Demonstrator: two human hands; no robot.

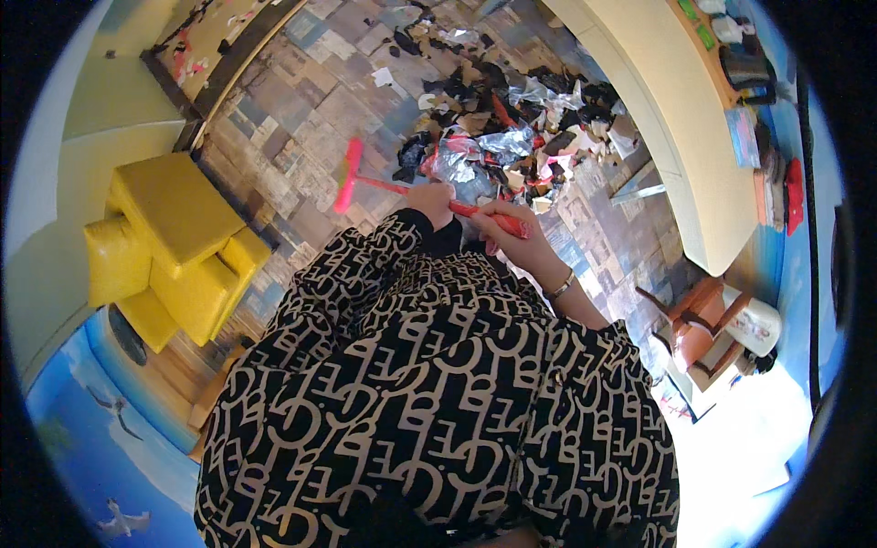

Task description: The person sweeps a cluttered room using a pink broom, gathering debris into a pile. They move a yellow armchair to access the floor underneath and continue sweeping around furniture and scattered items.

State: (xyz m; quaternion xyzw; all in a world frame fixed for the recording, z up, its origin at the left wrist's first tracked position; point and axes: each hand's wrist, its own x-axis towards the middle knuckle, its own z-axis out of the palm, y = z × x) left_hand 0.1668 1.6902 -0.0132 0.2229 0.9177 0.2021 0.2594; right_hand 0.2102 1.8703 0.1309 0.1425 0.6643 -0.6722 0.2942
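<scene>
A broom with a bright pink head (350,175) and a red handle slants across the view in front of my body. My left hand (431,203) is closed around the handle, nearer the head. Higher on the same handle, close to its end, my right hand (507,234) grips it; a bracelet circles that wrist. The broom head lies to the left of a pile of scraps (479,137), apart from it. Black, brown and white pieces, red bits and crumpled clear plastic (458,161) make up the pile on the patterned floor (301,157).
Yellow padded seats (171,212) stand at the left by the wall. A long pale table (658,123) curves along the right, with folded cloths (774,192) beyond it. A brown chair (702,315) is at the lower right. More scraps lie in a framed area (212,41) at the upper left.
</scene>
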